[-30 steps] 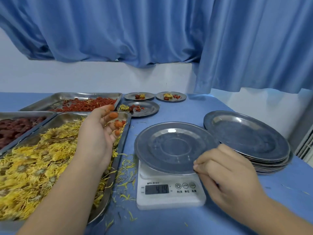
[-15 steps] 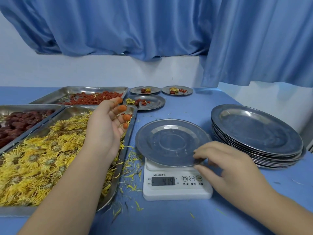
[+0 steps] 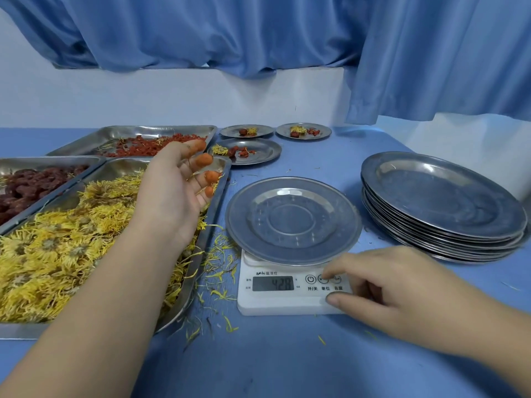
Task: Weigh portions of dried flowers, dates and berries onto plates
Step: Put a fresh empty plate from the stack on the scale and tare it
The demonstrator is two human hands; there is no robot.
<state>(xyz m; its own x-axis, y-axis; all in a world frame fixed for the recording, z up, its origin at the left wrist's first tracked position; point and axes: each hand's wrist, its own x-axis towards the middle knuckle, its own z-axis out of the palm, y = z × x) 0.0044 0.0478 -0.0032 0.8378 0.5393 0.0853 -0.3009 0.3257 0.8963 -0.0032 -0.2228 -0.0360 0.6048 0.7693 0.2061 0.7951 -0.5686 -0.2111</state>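
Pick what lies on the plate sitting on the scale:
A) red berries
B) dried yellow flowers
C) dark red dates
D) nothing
D: the plate on the scale shows only bare metal, with no flowers, dates or berries on it.

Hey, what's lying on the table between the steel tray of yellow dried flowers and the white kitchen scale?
In the head view, loose yellow petals lie scattered there on the blue table surface.
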